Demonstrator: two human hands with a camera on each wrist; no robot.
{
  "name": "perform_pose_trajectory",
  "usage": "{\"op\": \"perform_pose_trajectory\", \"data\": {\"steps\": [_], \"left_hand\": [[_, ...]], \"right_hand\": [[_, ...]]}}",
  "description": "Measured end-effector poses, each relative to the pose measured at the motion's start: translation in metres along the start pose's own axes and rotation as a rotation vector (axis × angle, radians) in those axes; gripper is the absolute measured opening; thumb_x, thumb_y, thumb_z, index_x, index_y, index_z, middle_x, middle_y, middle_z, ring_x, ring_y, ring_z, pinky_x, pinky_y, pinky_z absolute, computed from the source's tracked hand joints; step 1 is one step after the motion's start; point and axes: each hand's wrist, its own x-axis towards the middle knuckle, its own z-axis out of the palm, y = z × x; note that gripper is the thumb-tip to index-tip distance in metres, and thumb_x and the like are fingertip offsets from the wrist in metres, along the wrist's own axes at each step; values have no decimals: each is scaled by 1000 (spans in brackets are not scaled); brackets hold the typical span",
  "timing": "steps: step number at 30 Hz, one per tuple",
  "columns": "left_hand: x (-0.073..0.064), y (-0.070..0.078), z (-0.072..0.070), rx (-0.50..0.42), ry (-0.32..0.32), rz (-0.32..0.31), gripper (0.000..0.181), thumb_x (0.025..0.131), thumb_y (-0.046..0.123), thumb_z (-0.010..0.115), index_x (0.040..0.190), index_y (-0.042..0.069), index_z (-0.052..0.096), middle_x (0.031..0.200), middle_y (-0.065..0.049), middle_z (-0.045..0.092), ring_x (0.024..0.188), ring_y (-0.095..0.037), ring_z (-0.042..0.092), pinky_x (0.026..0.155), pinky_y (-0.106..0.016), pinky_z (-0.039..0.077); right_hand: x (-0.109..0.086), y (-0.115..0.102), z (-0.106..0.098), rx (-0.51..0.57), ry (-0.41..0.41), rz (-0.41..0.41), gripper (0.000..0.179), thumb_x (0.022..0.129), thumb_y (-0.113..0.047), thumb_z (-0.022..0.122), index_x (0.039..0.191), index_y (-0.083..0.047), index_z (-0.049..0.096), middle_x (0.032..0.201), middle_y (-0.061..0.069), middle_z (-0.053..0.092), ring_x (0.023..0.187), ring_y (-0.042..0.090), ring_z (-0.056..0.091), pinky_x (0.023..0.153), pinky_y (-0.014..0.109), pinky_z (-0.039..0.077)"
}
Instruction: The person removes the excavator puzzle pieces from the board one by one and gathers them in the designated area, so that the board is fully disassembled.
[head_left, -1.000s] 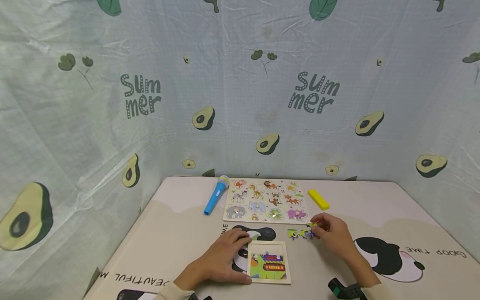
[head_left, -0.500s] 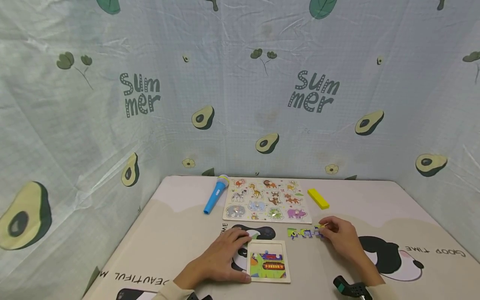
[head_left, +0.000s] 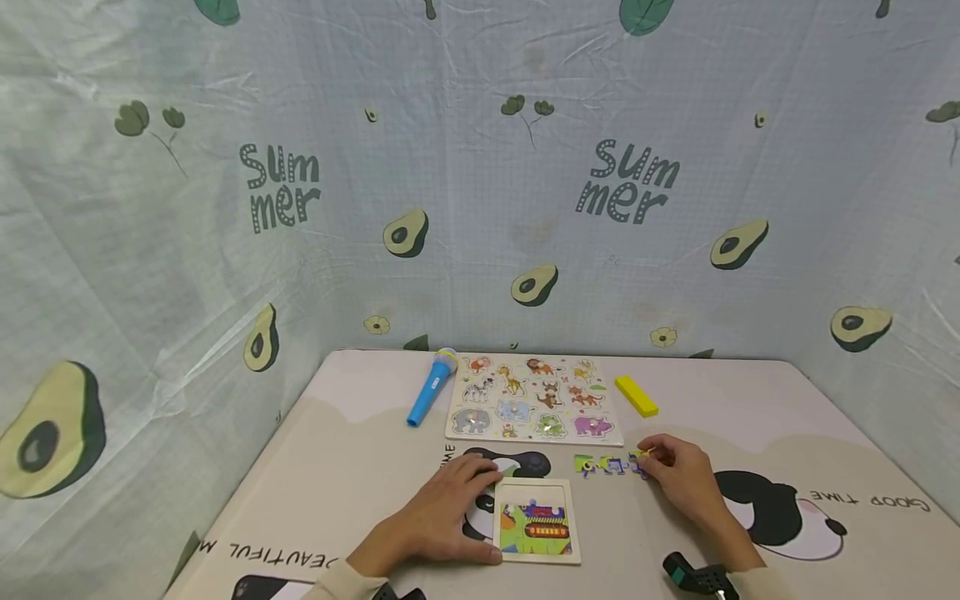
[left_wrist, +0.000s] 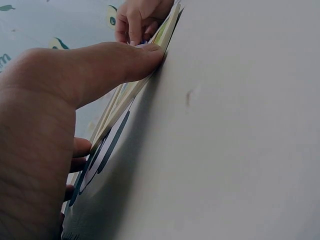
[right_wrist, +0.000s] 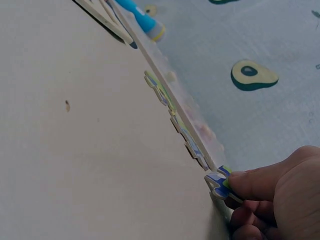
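Observation:
My left hand (head_left: 450, 521) spans the left side of a small wooden puzzle tray (head_left: 576, 533), thumb at the near corner and fingertips at the far one. Printed jigsaw pieces (head_left: 536, 533) fill its lower part, while a bare white strip shows along its top. In the left wrist view the thumb (left_wrist: 135, 62) presses on the tray's edge. My right hand (head_left: 682, 475) pinches a blue and green jigsaw piece (right_wrist: 217, 182) between thumb and fingers. That piece is at the right end of a short row of loose jigsaw pieces (head_left: 607, 465) lying on the table.
Behind the loose row lies a wooden animal puzzle board (head_left: 532, 400). A blue toy microphone (head_left: 429, 396) rests against its left side, and a yellow block (head_left: 637, 397) lies off its right corner. A printed curtain (head_left: 480, 208) closes off the table's back and sides.
My right hand has shifted right with its pinched piece, uncovering more of the loose row. It has stayed nearly still over the last half second. My left hand stays at the tray.

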Motion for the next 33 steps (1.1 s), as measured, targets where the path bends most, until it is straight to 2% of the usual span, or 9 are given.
{"op": "perform_pose_trajectory", "data": {"steps": [18, 33], "left_hand": [[0, 0, -1, -5, 15, 10, 99, 73, 83, 62, 152, 25, 47, 152, 5, 43, 147, -24, 32, 121, -57, 27], [-1, 0, 0, -17, 4, 7, 99, 73, 82, 63, 152, 25, 47, 152, 6, 42, 147, -23, 31, 121, -57, 26]], "right_hand": [[-3, -2, 0, -80, 17, -28, 21, 92, -9, 72, 111, 0, 72, 92, 7, 64, 85, 23, 54, 71, 26, 46], [-7, -2, 3, -113, 38, -47, 15, 91, -6, 73, 105, 0, 74, 97, 9, 67, 85, 22, 56, 72, 28, 49]]}}
